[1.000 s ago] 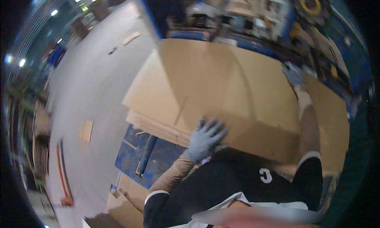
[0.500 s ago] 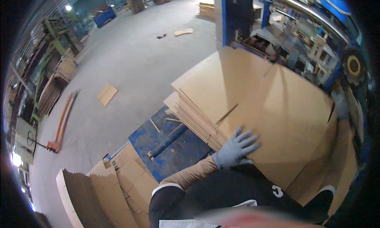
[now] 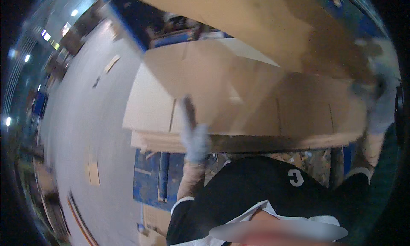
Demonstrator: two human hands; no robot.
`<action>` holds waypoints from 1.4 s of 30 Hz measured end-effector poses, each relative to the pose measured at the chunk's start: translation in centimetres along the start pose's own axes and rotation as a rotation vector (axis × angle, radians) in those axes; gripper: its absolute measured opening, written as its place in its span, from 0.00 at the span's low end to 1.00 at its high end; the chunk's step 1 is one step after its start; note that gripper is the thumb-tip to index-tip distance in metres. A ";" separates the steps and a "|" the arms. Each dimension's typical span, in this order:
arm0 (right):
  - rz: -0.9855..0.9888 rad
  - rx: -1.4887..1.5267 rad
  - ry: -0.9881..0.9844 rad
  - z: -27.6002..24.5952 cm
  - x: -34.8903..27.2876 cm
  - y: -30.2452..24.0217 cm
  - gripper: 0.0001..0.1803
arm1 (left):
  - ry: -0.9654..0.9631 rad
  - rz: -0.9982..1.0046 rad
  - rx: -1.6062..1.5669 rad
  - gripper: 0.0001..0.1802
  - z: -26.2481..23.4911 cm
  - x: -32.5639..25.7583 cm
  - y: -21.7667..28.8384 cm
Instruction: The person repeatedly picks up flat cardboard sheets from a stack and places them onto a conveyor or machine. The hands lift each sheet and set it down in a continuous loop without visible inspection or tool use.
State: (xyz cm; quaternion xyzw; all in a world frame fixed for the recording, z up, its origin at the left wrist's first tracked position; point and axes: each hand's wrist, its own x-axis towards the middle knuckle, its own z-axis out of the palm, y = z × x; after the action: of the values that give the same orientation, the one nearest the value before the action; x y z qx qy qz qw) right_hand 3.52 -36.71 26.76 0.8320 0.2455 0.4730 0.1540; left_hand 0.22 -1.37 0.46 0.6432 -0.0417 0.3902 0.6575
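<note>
A stack of flat brown cardboard sheets (image 3: 239, 109) lies in front of me, slots cut in its top sheet. Above its far side a separate cardboard sheet (image 3: 256, 15) is raised and tilted. My right hand (image 3: 378, 96), in a grey glove and blurred, grips that sheet by its near right corner; the fingers are partly hidden. My left hand (image 3: 195, 137), also gloved, is at the near edge of the stack with fingers stretched out over the top sheet. Nothing shows in it.
A blue metal platform (image 3: 147, 177) with a roller is below the stack's near left side. Behind the stack stands a blue machine frame (image 3: 141, 24). Loose cardboard pieces (image 3: 94, 173) lie on the grey floor to the left, near an orange pallet jack (image 3: 79, 220).
The view has swung to the right. A cardboard sheet now stands lifted off the stack at my right hand. My left hand has moved off the sheet's surface to the near edge.
</note>
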 end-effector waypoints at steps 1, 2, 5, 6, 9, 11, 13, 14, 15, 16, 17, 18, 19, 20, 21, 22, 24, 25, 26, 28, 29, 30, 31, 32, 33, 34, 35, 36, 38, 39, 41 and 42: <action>-0.016 0.065 -0.218 -1.5 -3.5 -1.2 0.22 | 0.032 -0.080 -0.193 0.40 -0.9 1.3 -0.2; -0.018 0.139 -0.435 -2.7 -6.7 -2.4 0.23 | 0.103 -0.202 -0.366 0.39 -2.2 2.9 -0.3; -0.086 0.394 -0.274 -2.1 -14.7 -5.4 0.26 | -0.272 0.031 -0.422 0.41 -7.4 5.1 -1.4; -0.137 0.467 -0.075 -1.1 -16.8 -6.7 0.26 | -0.124 0.145 -0.021 0.42 -9.6 4.3 -1.8; 0.219 0.629 -0.077 1.8 -21.5 -9.3 0.23 | 0.372 -0.068 0.537 0.41 -14.0 1.1 -3.6; 0.339 0.337 0.063 3.4 -24.2 -9.7 0.25 | 0.555 -0.241 0.605 0.41 -15.4 -0.8 -4.2; 0.768 -0.200 0.309 5.5 -27.2 -8.4 0.33 | 0.654 -0.311 0.594 0.41 -15.6 -1.8 -4.2; 1.182 -0.035 0.473 6.6 -28.9 -6.8 0.36 | 0.680 -0.318 0.575 0.41 -15.3 -1.8 -4.0; 1.547 0.127 0.580 7.1 -31.0 -4.5 0.40 | 0.710 -0.319 0.545 0.41 -15.0 -1.5 -3.6; 1.713 0.771 0.842 7.4 -33.2 -2.0 0.41 | 0.731 -0.309 0.510 0.41 -14.6 -1.2 -3.1; 1.719 1.252 0.921 8.5 -35.0 0.0 0.38 | 0.756 -0.294 0.459 0.41 -14.2 -0.5 -2.4; 1.621 1.447 0.814 9.8 -36.6 1.3 0.34 | 0.770 -0.274 0.390 0.41 -13.9 0.1 -1.7; 1.553 1.564 0.754 11.4 -37.8 2.4 0.30 | 0.782 -0.251 0.293 0.41 -13.6 0.9 -0.8; 1.550 1.595 0.641 12.0 -38.5 3.3 0.29 | 0.797 -0.237 0.182 0.41 -13.4 1.6 0.1; 1.544 1.727 0.698 12.6 -38.6 4.2 0.27 | 0.816 -0.222 0.055 0.41 -13.3 2.3 1.2; 1.623 1.771 0.708 12.7 -38.2 4.5 0.28 | 0.832 -0.224 -0.072 0.41 -13.0 3.2 2.0; 1.653 1.652 0.659 12.0 -35.7 4.8 0.28 | 0.872 -0.244 -0.320 0.41 -12.8 4.4 3.7; 1.607 1.488 0.600 11.4 -33.9 4.8 0.27 | 0.870 -0.272 -0.424 0.41 -12.8 4.7 4.3; 1.622 1.300 0.571 10.7 -31.8 4.9 0.25 | 0.873 -0.298 -0.494 0.41 -12.7 5.0 4.4; 1.483 0.975 0.368 8.8 -28.7 2.7 0.20 | 0.729 -0.283 -0.432 0.41 -12.7 4.9 4.0; 1.466 0.825 0.257 7.9 -27.8 0.8 0.19 | 0.669 -0.306 -0.300 0.37 -12.4 4.6 3.4; 1.358 0.707 0.170 7.1 -27.3 -0.8 0.18 | 0.547 -0.274 -0.138 0.33 -12.3 4.1 2.7; 1.323 0.649 -0.004 7.2 -27.1 -3.1 0.19 | 0.408 -0.253 0.027 0.29 -11.8 3.7 1.8; 1.280 0.601 -0.191 7.3 -27.1 -4.9 0.20 | 0.265 -0.233 0.192 0.26 -11.1 3.3 0.9; 0.837 0.684 -0.195 7.5 -27.1 -6.0 0.22 | 0.122 -0.215 0.354 0.22 -10.5 2.9 0.3; 0.403 0.758 -0.216 7.8 -27.2 -7.3 0.24 | 0.035 -0.257 0.536 0.20 -9.8 2.8 0.0; 0.363 0.693 -0.378 7.9 -27.3 -7.8 0.24 | -0.177 -0.145 0.430 0.22 -8.6 2.0 -0.5; 0.252 0.653 -0.528 8.1 -27.4 -8.3 0.25 | -0.315 -0.076 0.350 0.24 -6.9 1.2 -1.0; 0.133 0.610 -0.714 8.2 -27.0 -8.2 0.26 | -0.722 0.228 0.822 0.32 -4.4 1.4 -1.2; 0.127 0.612 -0.753 8.2 -26.7 -8.0 0.26 | -0.908 0.341 0.906 0.34 -3.1 1.5 -1.4; 0.089 0.619 -0.763 8.4 -26.1 -7.3 0.27 | -1.158 0.393 1.123 0.33 -1.2 1.4 -1.4; 0.051 0.621 -0.737 8.6 -25.9 -7.0 0.28 | -1.118 0.413 1.114 0.31 -0.7 1.5 -1.4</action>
State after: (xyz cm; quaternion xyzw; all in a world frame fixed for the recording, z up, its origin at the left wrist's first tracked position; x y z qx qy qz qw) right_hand -2.10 -45.49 0.58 0.9567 0.2836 0.0547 -0.0367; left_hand 1.71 0.11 0.01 0.9548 -0.2813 0.0885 0.0378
